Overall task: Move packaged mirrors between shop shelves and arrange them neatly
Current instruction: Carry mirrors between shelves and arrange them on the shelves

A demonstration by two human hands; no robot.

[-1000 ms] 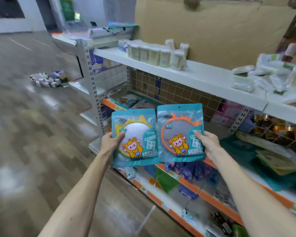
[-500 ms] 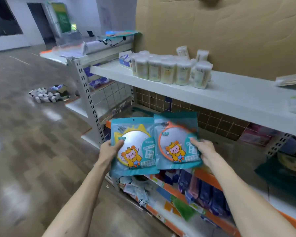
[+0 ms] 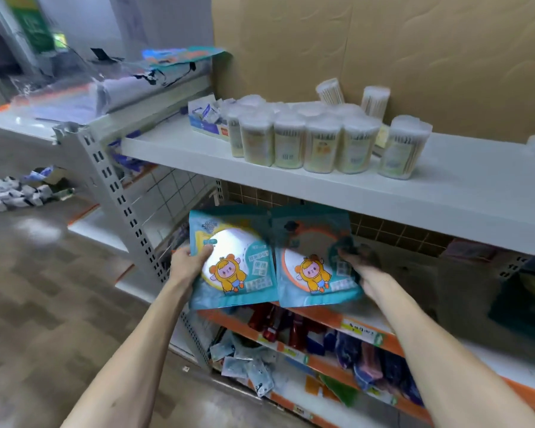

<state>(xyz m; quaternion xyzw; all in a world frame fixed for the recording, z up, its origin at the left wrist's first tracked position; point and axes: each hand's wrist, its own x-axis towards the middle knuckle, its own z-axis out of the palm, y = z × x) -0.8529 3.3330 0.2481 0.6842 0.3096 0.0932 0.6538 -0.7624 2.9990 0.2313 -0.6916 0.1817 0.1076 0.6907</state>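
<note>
Left hand (image 3: 187, 267) pinching yellow-rimmed mirror pack (image 3: 232, 261) at its left edge, thumb on front. Right hand (image 3: 363, 267), shadowed, pinching orange-rimmed mirror pack (image 3: 315, 261) at its right edge. Packs hanging side by side, edges meeting, below the white top shelf (image 3: 322, 186). Probably light, slick film, fragile glass, so edge grips are suiting. Top shelf is showing bare room in front of the cotton swab tubs (image 3: 322, 143).

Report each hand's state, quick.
Left hand: closed on the yellow mirror pack, thumb over its front.
Right hand: closed on the orange mirror pack, holding its right edge.
</note>
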